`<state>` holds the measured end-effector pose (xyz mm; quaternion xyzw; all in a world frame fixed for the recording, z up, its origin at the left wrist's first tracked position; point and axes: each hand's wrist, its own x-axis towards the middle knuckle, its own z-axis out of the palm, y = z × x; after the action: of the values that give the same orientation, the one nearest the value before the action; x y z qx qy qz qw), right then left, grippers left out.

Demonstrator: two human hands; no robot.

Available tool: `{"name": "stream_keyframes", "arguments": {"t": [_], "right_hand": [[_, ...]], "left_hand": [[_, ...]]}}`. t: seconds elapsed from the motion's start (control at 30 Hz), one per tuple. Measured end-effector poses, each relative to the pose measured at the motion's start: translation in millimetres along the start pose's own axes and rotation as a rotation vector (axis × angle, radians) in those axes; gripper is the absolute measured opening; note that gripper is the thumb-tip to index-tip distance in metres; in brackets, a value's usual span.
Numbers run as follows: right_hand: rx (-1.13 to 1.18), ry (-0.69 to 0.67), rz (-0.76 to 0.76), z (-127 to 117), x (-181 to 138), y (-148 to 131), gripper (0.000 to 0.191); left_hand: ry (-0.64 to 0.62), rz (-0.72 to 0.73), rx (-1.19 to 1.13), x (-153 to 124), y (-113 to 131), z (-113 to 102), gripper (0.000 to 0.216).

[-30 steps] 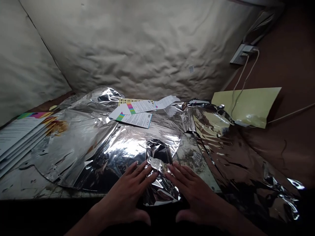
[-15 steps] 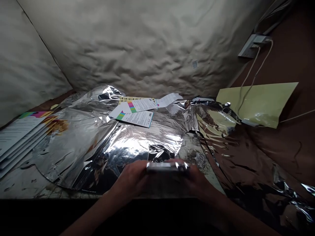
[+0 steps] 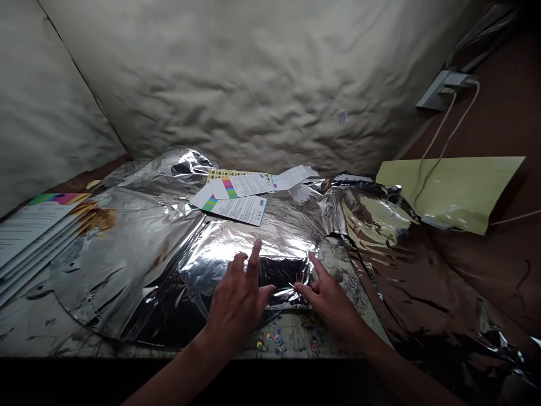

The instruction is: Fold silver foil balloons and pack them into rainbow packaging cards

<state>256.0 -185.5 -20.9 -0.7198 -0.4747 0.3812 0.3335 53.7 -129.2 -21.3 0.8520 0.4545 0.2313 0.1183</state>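
Note:
A silvery foil piece (image 3: 285,273), dark with reflections, lies flat near the table's front edge between my hands. My left hand (image 3: 239,296) rests at its left side, index finger stretched forward over the foil and thumb at the near left corner. At the right side is my right hand (image 3: 333,299), index finger and thumb apart, their tips touching the foil's edge; its other fingers are curled and partly hidden. A large, crinkled silver foil sheet (image 3: 122,270) spreads beneath and around. Small colourful bits (image 3: 274,341) are scattered just in front of the foil piece.
Printed cards (image 3: 236,208) lie on the foil towards the back. A stack of printed cards (image 3: 34,237) sits at the left. Yellow paper (image 3: 460,192) leans at the right, below a power strip (image 3: 443,90) with white cables. A crumpled covering (image 3: 253,101) hangs behind.
A flat silvery thing that both hands held edge-on at the table's front is gone from their grasp. The hands have moved forward and spread over foil on the table, and colourful bits now show.

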Motion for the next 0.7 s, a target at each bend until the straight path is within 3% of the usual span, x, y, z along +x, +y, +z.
{"name": "stream_keyframes", "arguments": {"t": [0.1, 0.17, 0.27, 0.33, 0.4, 0.5, 0.7], "right_hand": [[-0.034, -0.022, -0.027, -3.9, -0.9, 2.0, 0.084], [-0.111, -0.001, -0.086, -10.8, -2.2, 2.2, 0.084], [-0.376, 0.250, -0.337, -19.0, -3.9, -1.1, 0.072], [-0.583, 0.311, -0.558, -17.6, -2.5, -2.7, 0.063], [-0.726, 0.149, -0.684, -10.7, 1.6, -0.6, 0.063], [-0.803, -0.085, -0.663, 1.7, 9.0, 9.4, 0.073], [-0.758, -0.137, -0.584, 6.5, 14.1, 20.6, 0.080]], "left_hand": [[-0.043, 0.255, 0.147, 1.7, 3.3, 13.1, 0.076], [-0.125, 0.297, 0.178, 2.5, 3.6, 21.4, 0.072], [-0.159, 0.276, 0.202, 1.6, 2.3, 28.8, 0.071], [-0.149, 0.280, 0.211, 0.2, 1.0, 30.4, 0.071], [-0.143, 0.285, 0.225, -1.2, -0.4, 30.9, 0.070], [-0.149, 0.292, 0.246, -3.4, -2.8, 31.3, 0.072], [-0.180, 0.284, 0.194, -2.8, -5.0, 35.4, 0.078]]}}
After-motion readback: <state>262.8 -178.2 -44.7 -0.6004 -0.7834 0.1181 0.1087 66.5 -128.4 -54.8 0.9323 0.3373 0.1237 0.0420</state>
